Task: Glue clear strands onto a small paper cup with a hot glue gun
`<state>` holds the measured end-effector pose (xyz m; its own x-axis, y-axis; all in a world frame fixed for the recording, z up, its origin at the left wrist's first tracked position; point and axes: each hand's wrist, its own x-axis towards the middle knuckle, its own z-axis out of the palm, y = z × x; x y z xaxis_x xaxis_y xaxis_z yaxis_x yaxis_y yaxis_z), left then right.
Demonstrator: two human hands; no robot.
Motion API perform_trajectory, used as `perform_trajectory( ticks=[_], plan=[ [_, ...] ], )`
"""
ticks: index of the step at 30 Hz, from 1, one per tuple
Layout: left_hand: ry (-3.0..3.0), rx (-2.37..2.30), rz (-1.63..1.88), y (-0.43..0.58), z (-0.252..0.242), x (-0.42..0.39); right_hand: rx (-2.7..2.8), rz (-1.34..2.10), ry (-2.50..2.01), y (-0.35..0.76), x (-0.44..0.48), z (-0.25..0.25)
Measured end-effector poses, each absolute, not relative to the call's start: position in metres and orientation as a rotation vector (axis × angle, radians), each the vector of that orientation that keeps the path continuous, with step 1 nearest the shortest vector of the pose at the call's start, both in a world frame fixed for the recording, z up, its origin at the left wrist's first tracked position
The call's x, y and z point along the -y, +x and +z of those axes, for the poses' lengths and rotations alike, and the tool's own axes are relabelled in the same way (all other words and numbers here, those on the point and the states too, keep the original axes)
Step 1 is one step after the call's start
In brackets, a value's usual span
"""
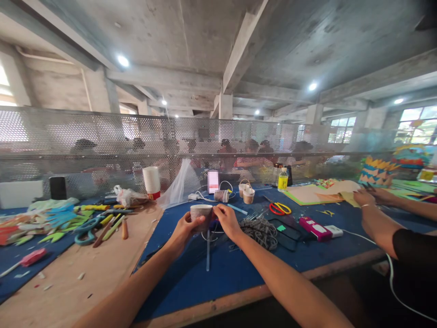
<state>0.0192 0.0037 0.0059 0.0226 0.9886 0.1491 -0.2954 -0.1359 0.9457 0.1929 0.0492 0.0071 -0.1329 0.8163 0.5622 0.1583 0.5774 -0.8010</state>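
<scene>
My left hand (184,231) is wrapped round a small cup (200,211) whose side is covered in rows of greyish cord. Thumb and fingers of my right hand (226,221) are pinched together against the cup's right edge; what lies between them is too small to make out. Below the cup a translucent glue stick (208,255) shows. A tangled heap of grey cord (259,233) lies just right of my right hand. Behind the hands are a spool of cord (221,196), a pale blue stick (237,209) and two small cups, the nearer being a light paper cup (249,196).
Red-and-yellow scissors (280,209), a magenta box (314,228) and a bottle (282,180) stand to the right. A co-worker's hand (363,198) handles paper there. Leftward are stacked paper cups (151,181), teal scissors (88,231) and tools. A perforated metal screen (191,132) runs behind.
</scene>
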Motion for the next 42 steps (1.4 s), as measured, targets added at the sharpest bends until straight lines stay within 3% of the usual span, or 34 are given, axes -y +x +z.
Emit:
perform_trajectory(
  ticks=[21,35,42],
  plan=[
    [1.130,-0.809,1.346,0.019,0.011,0.002,1.581,0.873,-0.756,0.192,-0.052,0.006],
    [1.147,-0.782,1.323,0.013,0.008,-0.003,1.669,0.874,-0.771,0.187,-0.039,0.004],
    [1.200,-0.889,1.397,0.013,0.007,-0.003,1.698,0.707,-0.766,0.184,-0.043,-0.003]
  ],
)
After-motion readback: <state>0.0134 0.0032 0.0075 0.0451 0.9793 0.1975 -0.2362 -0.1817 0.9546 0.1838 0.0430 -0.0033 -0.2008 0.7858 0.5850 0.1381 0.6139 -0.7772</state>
